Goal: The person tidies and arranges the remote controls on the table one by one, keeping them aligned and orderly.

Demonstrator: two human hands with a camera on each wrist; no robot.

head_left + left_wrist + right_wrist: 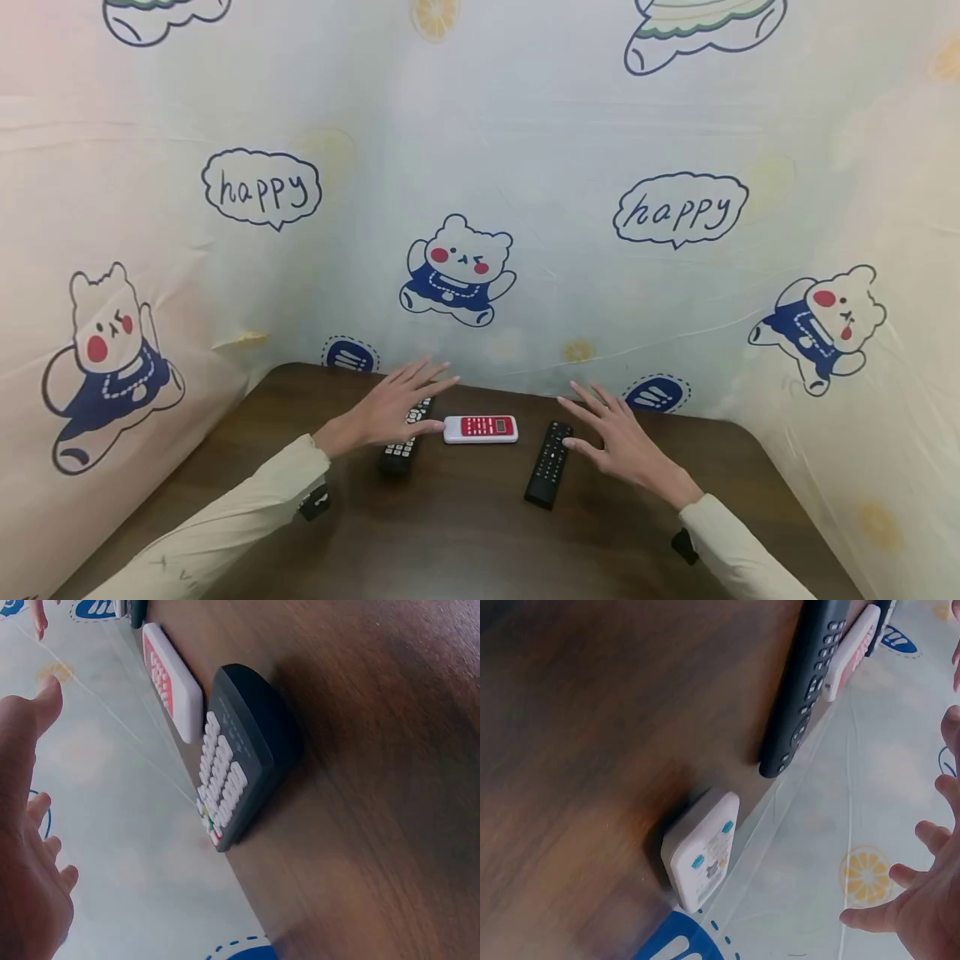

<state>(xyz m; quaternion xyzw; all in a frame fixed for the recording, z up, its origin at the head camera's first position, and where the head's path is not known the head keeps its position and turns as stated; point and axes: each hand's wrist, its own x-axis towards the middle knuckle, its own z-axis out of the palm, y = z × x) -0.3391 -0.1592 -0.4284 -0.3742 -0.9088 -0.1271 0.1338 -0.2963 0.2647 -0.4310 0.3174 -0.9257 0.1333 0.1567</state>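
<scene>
My left hand hovers with fingers spread above a thick black remote with white keys, covering part of it in the head view. Its thumb tip overlaps the left end of a white remote with a red key panel and small screen. Fingers also spread, my right hand is held just right of a slim black remote, thumb beside its keys. A small white device with blue buttons lies on the table in the right wrist view; the right hand hides it in the head view. Neither hand holds anything.
All the remotes lie on a dark brown wooden table. A pale cloth printed with bears and "happy" bubbles hangs along its back and both sides. Dark wrist devices show below the sleeves.
</scene>
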